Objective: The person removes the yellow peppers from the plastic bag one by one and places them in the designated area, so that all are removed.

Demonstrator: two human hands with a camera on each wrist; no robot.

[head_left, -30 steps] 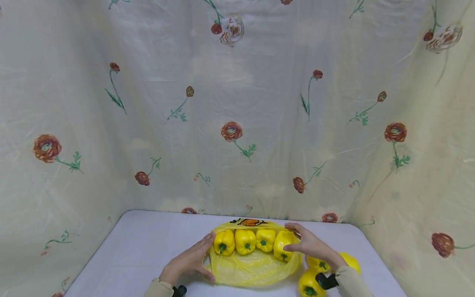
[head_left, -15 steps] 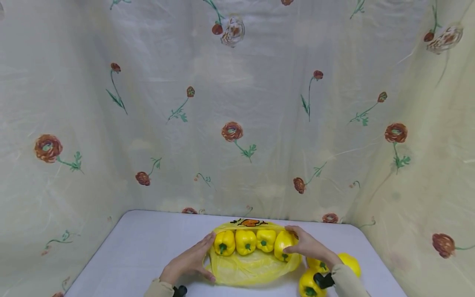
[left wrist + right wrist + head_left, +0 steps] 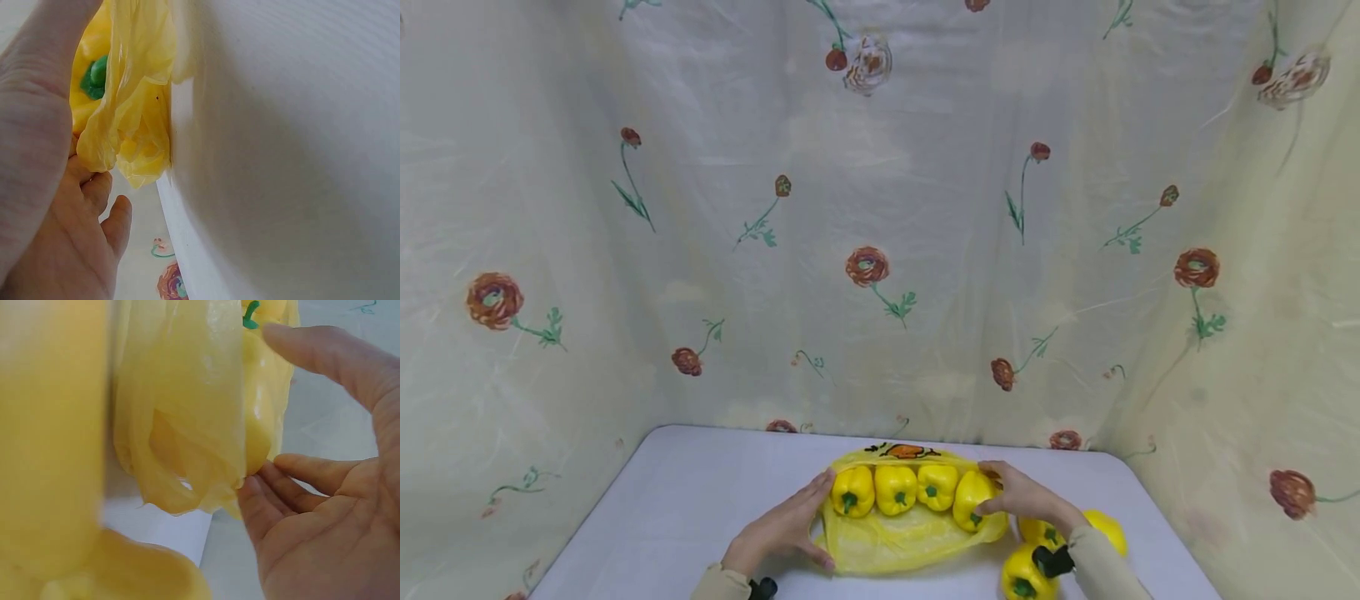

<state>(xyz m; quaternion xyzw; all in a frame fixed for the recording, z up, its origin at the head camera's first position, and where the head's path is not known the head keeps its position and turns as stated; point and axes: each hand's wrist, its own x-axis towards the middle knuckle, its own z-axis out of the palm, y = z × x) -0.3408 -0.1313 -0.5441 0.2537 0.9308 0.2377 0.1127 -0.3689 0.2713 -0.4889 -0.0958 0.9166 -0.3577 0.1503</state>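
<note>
A yellow plastic bag [image 3: 917, 542] lies on its side with its mouth facing me; an orange and black print shows on its top. Several yellow bell peppers sit in a row inside, stems toward me. At the right end of the row, my right hand [image 3: 1026, 492] grips a yellow bell pepper [image 3: 967, 498], thumb in front and fingers along its far side. That hand [image 3: 331, 512] also touches the bag [image 3: 181, 406] in the right wrist view. My left hand [image 3: 781, 527] rests against the bag's left side with fairly straight fingers, thumb near the lower edge.
Three more yellow bell peppers lie outside the bag by my right forearm: one in front [image 3: 1028, 575], one partly hidden behind it [image 3: 1037, 531], and another to the right [image 3: 1107, 532]. The white table [image 3: 700, 475] ends at a flowered curtain [image 3: 925, 367].
My right hand has closed in and lowered slightly onto the rightmost pepper, which tilts a little. The bag's right front edge has shifted slightly. My left hand stays in place.
</note>
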